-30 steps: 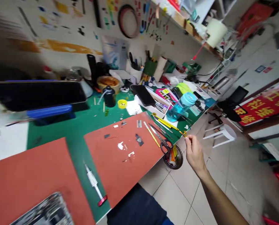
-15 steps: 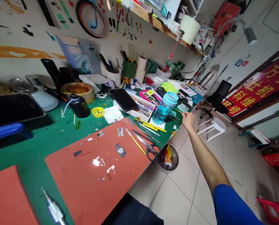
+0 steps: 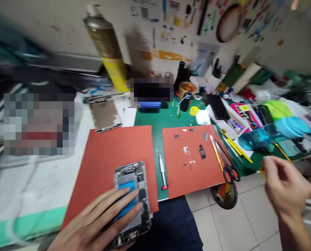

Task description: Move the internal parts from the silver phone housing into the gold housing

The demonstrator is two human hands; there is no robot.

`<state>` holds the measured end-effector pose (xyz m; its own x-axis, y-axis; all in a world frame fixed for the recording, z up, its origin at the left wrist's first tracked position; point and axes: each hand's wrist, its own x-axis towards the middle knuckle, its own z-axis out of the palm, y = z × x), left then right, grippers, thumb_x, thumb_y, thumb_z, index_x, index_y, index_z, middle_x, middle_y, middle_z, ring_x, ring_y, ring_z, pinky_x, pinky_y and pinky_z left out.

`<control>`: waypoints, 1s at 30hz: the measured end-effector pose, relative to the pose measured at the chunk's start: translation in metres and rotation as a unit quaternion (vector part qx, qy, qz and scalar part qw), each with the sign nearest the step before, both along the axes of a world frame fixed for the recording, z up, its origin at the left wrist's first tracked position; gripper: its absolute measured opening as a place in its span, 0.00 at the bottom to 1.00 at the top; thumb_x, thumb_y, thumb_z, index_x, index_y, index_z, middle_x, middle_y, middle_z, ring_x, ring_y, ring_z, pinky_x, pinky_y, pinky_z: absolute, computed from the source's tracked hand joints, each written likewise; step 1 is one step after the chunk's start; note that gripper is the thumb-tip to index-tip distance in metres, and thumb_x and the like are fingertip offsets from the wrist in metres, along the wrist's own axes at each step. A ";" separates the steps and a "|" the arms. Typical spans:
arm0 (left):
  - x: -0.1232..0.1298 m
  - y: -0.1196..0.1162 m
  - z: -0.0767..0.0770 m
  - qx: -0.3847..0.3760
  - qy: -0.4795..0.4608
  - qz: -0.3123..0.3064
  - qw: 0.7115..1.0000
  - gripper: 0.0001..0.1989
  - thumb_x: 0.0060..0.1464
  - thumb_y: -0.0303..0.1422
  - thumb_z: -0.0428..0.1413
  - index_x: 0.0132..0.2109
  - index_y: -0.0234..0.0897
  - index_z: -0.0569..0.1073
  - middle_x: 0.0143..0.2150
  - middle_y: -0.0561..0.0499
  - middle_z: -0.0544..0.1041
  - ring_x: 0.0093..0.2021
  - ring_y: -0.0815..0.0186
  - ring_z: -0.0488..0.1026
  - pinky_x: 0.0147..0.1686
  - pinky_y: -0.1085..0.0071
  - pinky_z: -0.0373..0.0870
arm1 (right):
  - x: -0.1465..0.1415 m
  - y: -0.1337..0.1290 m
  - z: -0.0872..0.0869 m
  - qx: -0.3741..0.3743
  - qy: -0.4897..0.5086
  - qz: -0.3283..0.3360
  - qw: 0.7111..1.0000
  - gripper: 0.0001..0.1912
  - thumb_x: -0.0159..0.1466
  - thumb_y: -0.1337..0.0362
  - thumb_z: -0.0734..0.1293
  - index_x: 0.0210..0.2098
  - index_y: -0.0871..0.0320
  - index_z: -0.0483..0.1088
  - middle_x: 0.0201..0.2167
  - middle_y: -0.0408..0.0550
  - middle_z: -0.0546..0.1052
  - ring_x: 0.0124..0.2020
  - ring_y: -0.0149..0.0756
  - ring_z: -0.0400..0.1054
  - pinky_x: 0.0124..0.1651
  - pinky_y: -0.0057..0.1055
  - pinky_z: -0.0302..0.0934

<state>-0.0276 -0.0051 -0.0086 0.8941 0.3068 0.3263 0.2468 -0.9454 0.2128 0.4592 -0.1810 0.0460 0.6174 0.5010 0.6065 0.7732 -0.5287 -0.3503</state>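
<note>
Opened phone (image 3: 142,190) lay under the outstretched, parted fingers of the left hand (image 3: 94,221); whether they gripped it I could not tell; a silver tool (image 3: 162,168) lay right of their tips; the right hand (image 3: 288,184) curled narrow, its contents unclear.

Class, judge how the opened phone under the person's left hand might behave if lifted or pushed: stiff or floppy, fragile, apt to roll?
The opened phone is probably stiff, given its straight, slab-like frame. It looks fragile, since its inner parts lie exposed. Its flat shape should make it slide rather than roll.
</note>
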 end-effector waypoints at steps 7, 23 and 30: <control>0.002 0.005 0.003 0.025 0.007 -0.023 0.999 0.31 0.65 0.31 0.59 0.74 0.42 0.68 0.75 0.47 0.69 0.74 0.49 0.65 0.69 0.51 0.69 | -0.079 0.040 -0.019 -0.183 -0.006 0.130 0.974 0.21 0.76 0.47 0.62 0.40 0.56 0.76 0.37 0.52 0.82 0.35 0.43 0.76 0.36 0.36 0.62; -0.001 0.000 -0.006 0.034 -0.021 -0.006 0.999 0.27 0.70 0.42 0.59 0.71 0.41 0.70 0.71 0.46 0.74 0.69 0.52 0.72 0.62 0.57 0.76 | -0.198 0.084 -0.011 -0.197 0.126 0.344 0.909 0.11 0.78 0.59 0.63 0.42 0.57 0.73 0.33 0.44 0.77 0.31 0.33 0.74 0.32 0.29 0.63; 0.009 -0.002 0.008 -0.006 -0.051 0.016 0.999 0.19 0.71 0.45 0.57 0.57 0.35 0.79 0.65 0.46 0.80 0.66 0.53 0.74 0.68 0.56 0.70 | -0.238 0.096 -0.024 -0.274 -0.055 0.263 0.923 0.16 0.75 0.62 0.59 0.31 0.56 0.69 0.25 0.43 0.72 0.21 0.35 0.67 0.24 0.33 0.47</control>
<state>-0.0185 -0.0067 -0.0010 0.8464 0.3394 0.4105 0.2535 -0.9345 0.2499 0.2212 -0.0852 0.0216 0.1511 0.9643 0.2176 0.9884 -0.1445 -0.0463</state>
